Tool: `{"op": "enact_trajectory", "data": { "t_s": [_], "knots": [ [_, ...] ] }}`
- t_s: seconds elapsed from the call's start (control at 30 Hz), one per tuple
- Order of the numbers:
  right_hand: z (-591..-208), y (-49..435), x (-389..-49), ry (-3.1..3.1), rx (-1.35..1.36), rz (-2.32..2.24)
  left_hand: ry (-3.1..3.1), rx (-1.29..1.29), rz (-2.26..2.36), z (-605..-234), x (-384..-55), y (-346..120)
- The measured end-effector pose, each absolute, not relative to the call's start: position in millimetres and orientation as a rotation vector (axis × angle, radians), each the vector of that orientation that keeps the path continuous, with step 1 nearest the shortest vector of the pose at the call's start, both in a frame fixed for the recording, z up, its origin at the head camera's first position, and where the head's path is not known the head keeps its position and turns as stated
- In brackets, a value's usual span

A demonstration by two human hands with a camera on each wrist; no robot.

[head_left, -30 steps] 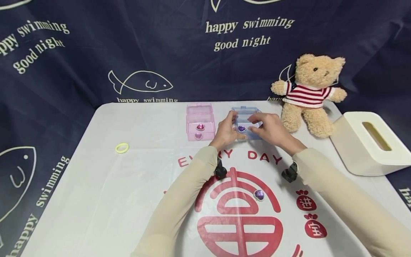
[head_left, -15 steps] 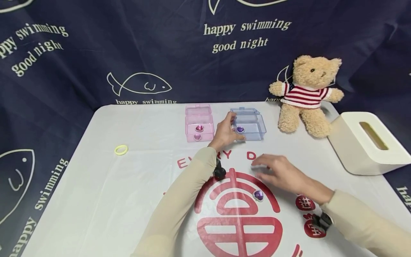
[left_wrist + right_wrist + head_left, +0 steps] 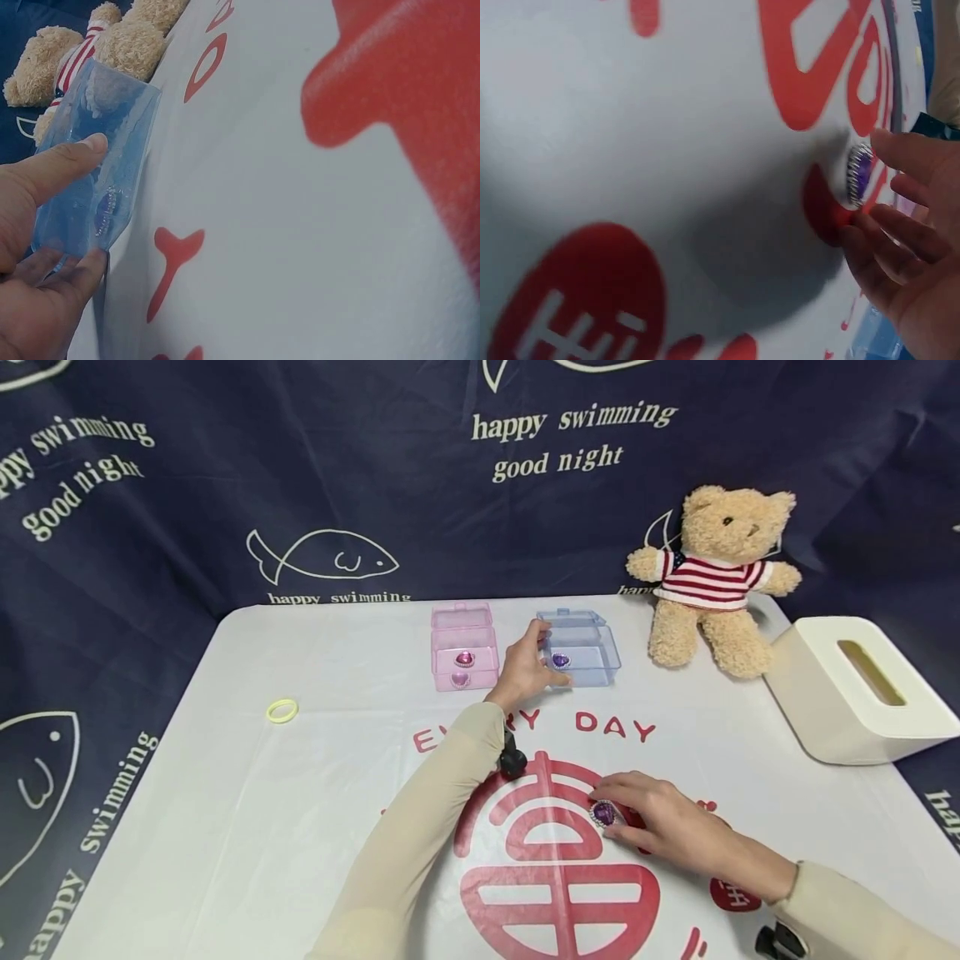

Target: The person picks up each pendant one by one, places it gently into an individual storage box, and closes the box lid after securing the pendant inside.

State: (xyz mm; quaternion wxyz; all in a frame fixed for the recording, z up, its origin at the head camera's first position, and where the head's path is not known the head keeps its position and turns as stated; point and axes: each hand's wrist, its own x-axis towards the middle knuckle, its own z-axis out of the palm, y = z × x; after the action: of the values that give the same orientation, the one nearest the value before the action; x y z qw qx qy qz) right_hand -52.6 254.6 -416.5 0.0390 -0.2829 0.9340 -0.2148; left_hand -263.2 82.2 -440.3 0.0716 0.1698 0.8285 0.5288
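White worktop (image 3: 187,827), smooth, faintly creased, printed in red, runs beneath both sets of fingers. Tan teddy bear of curly plush in a red-and-white striped top (image 3: 705,581) is beyond the right fingers; cream slotted box with rounded edges (image 3: 810,702), apparently rigid plastic, is farther right of them. Left hand (image 3: 521,670): thumb and fingers bent round the left end of the blue box. Right hand (image 3: 667,822): low, thumb and fingers parted by roughly a gem's breadth; cannot tell whether they press on it. Translucent blue plastic box with lid folded back (image 3: 597,678) sits within the left fingers; thin walls, so a light steadying hold should do. Translucent pink plastic box, likewise open (image 3: 487,681), stands just left of those fingers. Smooth pale-yellow ring (image 3: 282,711) lies well left of them. Smallest: purple faceted gem with silver beaded rim (image 3: 602,813), on the worktop between right thumb and fingertips. Step judged to be picking it up: best pinch opposite sides of the knobbly rim, not the slick face, and lift straight without dragging. Similar purple rimmed gem (image 3: 560,661) is inside the blue box, beside the left fingers.
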Motion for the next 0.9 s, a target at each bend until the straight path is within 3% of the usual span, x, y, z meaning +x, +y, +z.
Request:
{"op": "enact_trajectory", "data": {
  "t_s": [0.53,0.9],
  "knots": [
    [-432.0,258.0,-52.3,3.014,-1.408,-0.413,2.487,0.506,1.592,-440.2,-263.9,79.1],
    [-417.3,255.9,-65.4,2.997,-1.425,-0.494,2.499,0.517,1.555,-439.5,-264.6,79.9]
  ]
}}
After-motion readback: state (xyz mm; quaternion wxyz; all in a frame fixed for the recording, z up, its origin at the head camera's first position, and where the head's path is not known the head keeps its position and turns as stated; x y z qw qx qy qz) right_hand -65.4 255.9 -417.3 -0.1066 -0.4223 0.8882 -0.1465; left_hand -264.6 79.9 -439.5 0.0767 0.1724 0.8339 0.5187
